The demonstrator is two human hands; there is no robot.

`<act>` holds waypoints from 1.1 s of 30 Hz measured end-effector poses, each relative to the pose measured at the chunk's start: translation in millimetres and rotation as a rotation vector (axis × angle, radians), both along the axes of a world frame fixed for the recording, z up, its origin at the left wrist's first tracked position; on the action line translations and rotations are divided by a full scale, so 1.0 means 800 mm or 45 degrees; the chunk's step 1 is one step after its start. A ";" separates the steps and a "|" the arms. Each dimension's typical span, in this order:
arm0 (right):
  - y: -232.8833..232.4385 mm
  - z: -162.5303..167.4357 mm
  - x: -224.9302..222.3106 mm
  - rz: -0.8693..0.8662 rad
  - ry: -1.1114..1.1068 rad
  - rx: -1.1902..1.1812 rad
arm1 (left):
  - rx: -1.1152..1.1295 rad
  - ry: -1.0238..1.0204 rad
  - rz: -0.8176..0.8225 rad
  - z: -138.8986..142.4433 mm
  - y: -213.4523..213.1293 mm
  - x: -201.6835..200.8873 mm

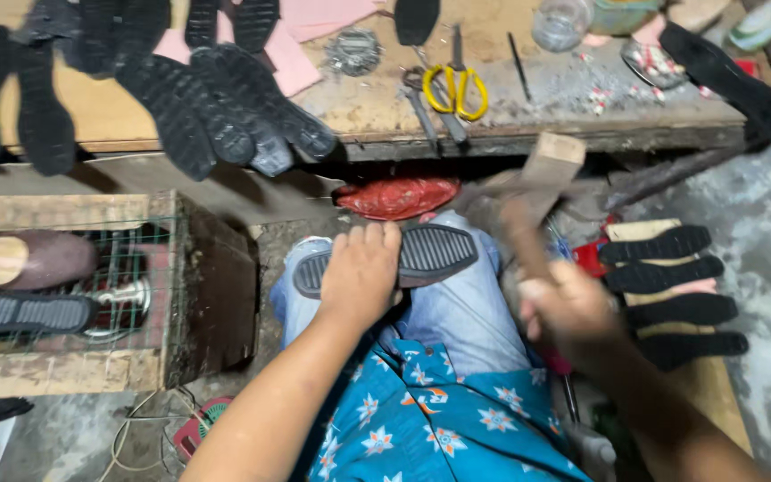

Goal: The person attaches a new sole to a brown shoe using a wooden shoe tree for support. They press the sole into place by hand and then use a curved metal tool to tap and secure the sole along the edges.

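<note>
The head camera looks down on the person's lap. In the middle of the frame the left hand (360, 275) lies palm down on a black ribbed shoe sole (435, 252), fingers curled over its upper edge, pressing it against the knee in blue jeans (466, 312). The sole lies across the knee, its toe end pointing to the right, its heel end showing left of the hand.

The right hand (564, 308), right of centre, is closed in a fist around the handle of a hammer (542, 178); the wooden-looking head is raised above the sole and is blurred (so its exact shape I cannot tell). The forearm comes in from the lower right corner.

At the left of the frame stands a wooden crate (64, 370) with green wire mesh. In it lie a brown shoe (24, 259) and, just below it, a grey sole (20, 314); a metal object shows behind the mesh.

On the right, four black soles (671, 295) lie in a column on a board. At the top of the frame a workbench (377, 107) carries a heap of black soles (216, 107) at upper left, yellow-handled scissors (457, 89) and a clear jar (562, 22).
</note>
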State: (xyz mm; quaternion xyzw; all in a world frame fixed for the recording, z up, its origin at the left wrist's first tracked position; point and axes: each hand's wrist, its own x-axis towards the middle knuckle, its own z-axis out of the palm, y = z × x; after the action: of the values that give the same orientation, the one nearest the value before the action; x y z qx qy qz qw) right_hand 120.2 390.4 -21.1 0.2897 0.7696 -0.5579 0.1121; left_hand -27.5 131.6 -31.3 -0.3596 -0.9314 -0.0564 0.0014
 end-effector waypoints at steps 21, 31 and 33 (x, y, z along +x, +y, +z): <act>-0.018 -0.013 0.040 0.035 -0.325 0.098 | -0.138 -0.164 0.033 0.012 0.000 -0.011; -0.037 -0.032 0.036 0.396 0.065 0.483 | -0.028 -0.027 0.037 0.003 -0.008 -0.005; -0.038 -0.026 0.036 0.230 -0.065 0.289 | -0.036 -0.053 0.034 -0.001 -0.012 -0.002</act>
State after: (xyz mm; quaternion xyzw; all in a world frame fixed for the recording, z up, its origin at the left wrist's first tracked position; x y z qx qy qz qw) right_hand 148.6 359.8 -41.7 0.2442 0.8477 -0.4472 0.1478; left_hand -29.4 121.9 -31.7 -0.3460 -0.9366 -0.0504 -0.0223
